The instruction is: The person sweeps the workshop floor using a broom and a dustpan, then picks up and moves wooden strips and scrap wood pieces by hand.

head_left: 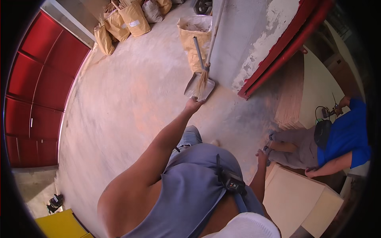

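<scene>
My left arm stretches forward, and my left hand (193,104) is at the near edge of a grey dustpan (191,86) on the floor. Its fingers look curled around a small dark spot, too small to make out. A straw broom (202,84) stands with its bristles in the pan and its long handle leaning up along the wall. The dustpan's upright handle (198,51) rises beside it. Out to my right side, my right hand (262,157) hangs low, fingers loosely apart, with nothing seen in it.
A yellow sack (192,43) stands behind the dustpan; more sacks (135,22) line the far left. Red panels (43,71) are at left. On the right, a person in blue (345,131) holds a power tool (327,113) near stacked boards (291,91) and a pale box (295,194).
</scene>
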The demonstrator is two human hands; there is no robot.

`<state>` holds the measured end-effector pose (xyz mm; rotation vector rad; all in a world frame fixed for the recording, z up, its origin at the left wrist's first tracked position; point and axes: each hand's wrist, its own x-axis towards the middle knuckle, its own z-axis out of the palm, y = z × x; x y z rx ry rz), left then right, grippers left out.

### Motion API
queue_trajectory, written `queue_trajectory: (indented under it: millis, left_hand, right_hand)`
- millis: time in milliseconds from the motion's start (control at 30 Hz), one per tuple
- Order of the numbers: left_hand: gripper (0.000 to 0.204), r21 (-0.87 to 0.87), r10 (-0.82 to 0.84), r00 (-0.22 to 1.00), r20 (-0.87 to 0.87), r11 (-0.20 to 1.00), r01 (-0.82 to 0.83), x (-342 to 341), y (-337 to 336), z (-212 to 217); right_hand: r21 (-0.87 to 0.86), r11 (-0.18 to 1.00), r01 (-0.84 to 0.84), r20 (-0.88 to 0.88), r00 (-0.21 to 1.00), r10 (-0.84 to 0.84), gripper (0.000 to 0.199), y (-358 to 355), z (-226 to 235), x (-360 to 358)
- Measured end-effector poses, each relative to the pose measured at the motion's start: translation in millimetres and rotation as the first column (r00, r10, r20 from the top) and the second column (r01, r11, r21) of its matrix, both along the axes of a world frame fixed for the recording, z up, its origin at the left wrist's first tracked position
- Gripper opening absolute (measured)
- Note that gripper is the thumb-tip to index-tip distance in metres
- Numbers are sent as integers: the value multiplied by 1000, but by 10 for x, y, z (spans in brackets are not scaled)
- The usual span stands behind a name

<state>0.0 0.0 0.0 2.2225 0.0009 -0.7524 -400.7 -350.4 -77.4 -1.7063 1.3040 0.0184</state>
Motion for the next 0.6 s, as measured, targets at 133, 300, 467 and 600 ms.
queue_trajectory:
  millis: [133,300,467,600]
  left_hand:
    - [95,-52,171,985,-23,984,-172,944,-378,-213]
    - [113,-29,241,956,165,971,-239,1971,-491,-531]
    - [107,-109,285,876,388,959,-263,2533,-1682,-260]
    - [81,-253,416,715,563,909,-330,3106,-2150,-260]
  right_hand:
    - [-73,997,22,161,987,-10,21,-762,631,672]
    - [53,973,224,72,971,-228,25,-137,398,618]
    - [149,973,179,-358,927,-115,24,689,181,3]
    - [130,988,82,-451,892,-15,28,739,348,368]
